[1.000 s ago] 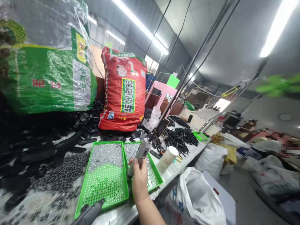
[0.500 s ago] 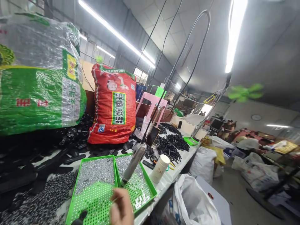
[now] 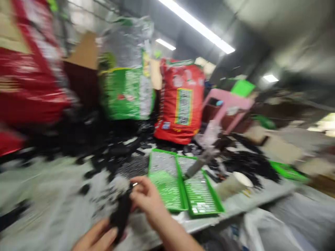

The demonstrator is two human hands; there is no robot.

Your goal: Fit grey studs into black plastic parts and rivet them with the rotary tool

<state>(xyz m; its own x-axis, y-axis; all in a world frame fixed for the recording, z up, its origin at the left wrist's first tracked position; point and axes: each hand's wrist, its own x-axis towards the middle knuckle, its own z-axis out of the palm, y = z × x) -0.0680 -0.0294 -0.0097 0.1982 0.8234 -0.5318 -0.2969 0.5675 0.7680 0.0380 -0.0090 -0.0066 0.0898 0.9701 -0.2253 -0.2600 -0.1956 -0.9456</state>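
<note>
My left hand [image 3: 98, 237] grips a long, flat black part [image 3: 121, 213], probably plastic, held tilted over the table. At the upper end of that part is my right hand [image 3: 145, 197], its thumb and fingers pinched together. A small shiny metal piece [image 3: 134, 184] shows at those fingertips, blurred by motion. Just right of the hands lie two green trays, a left tray [image 3: 171, 210] and a right tray [image 3: 220, 209], both holding many tiny silvery pieces. A grey cylindrical tool [image 3: 195, 169], seemingly a hanging screwdriver, stands slanted over the right tray.
Black parts [image 3: 117, 150] are heaped behind the hands. A green sack [image 3: 125, 94] and a red sack [image 3: 183, 101] stand at the back. Right of the trays is a pale cup [image 3: 234, 184]. A white bag [image 3: 264, 230] lies beyond the table edge.
The view has swung left. My right hand has gone from over the trays to the black part, now with a small shiny piece at its fingertips. My left hand has come into view.
</note>
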